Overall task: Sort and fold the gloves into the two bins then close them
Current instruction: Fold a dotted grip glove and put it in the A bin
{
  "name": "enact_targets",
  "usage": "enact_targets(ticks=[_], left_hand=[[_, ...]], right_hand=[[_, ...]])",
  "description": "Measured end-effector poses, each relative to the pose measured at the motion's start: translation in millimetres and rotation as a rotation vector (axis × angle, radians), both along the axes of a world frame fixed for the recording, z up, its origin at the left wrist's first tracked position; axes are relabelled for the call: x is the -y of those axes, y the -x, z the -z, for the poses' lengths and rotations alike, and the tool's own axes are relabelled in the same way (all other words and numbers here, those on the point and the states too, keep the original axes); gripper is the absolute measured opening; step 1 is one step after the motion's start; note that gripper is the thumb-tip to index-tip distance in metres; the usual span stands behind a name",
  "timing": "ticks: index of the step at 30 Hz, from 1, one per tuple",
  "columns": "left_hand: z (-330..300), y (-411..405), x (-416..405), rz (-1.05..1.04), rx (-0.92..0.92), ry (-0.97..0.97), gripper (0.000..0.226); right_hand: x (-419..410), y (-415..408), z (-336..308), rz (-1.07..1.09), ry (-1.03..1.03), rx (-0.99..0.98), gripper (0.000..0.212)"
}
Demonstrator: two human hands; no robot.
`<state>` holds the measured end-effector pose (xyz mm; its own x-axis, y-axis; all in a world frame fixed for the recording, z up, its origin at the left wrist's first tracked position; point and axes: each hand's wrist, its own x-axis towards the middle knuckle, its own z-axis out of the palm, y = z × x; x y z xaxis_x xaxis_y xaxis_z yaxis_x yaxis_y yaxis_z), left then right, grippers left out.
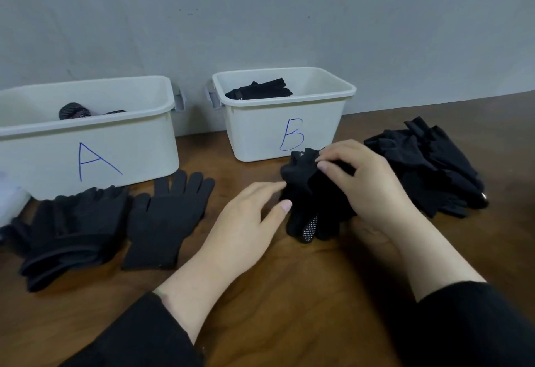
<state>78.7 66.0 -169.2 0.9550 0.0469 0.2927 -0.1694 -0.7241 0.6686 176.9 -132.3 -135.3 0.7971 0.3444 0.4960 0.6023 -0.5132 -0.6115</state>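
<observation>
Black dotted glove (311, 199) lies bunched on the surface (289, 294) before bin B (278, 126), which holds folded black gloves (260, 90); right grip (364, 181) clenches it, left grip (246, 222) touches it, released. Bin A (86, 141) holds patterned gloves (76, 110).

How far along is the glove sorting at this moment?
Early. Done: bin A and bin B each hold a few folded gloves. In hand: both hands, left hand and right hand, fold a dotted glove. Left: the left pile, single glove, right pile; both bins are unlidded.
</observation>
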Motion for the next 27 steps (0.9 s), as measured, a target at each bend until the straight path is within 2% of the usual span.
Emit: enact_targets(ticks=[3,7,10,12,15,16,19,22,24,27], left_hand=[[0,-2,-2,-0.044,0.081,0.134,0.045],[0,-3,0,-0.026,0.080,0.164,0.061],[-2,-3,3,-0.006,0.103,0.172,0.063],[-2,-3,3,-0.043,0.163,0.198,0.050],[-7,-2,-1,-0.146,0.278,0.309,0.014],[-10,-2,-4,-0.175,0.285,0.367,0.014],[-26,-5,-20,-0.270,0.189,0.541,0.029],[-44,-9,-42,-0.265,0.005,0.783,0.027],[-55,-15,-54,-0.268,-0.007,0.745,0.028],[-78,-25,-68,-0.290,0.099,0.605,0.031]], right_hand=[[-7,9,-6,0.008,-0.212,-0.048,0.009],[-17,16,-5,-0.015,-0.303,-0.087,0.009],[-25,22,-5,-0.038,-0.315,-0.120,0.010],[-31,26,-3,-0.061,-0.311,-0.146,0.010],[-38,30,2,-0.094,-0.292,-0.168,0.011],[-39,30,3,-0.091,-0.300,-0.171,0.012],[-38,25,4,-0.022,-0.376,-0.144,0.012],[-36,22,5,0.036,-0.383,-0.089,0.013],[-37,23,7,0.036,-0.382,-0.090,0.014],[-38,25,10,0.037,-0.353,-0.103,0.016]])
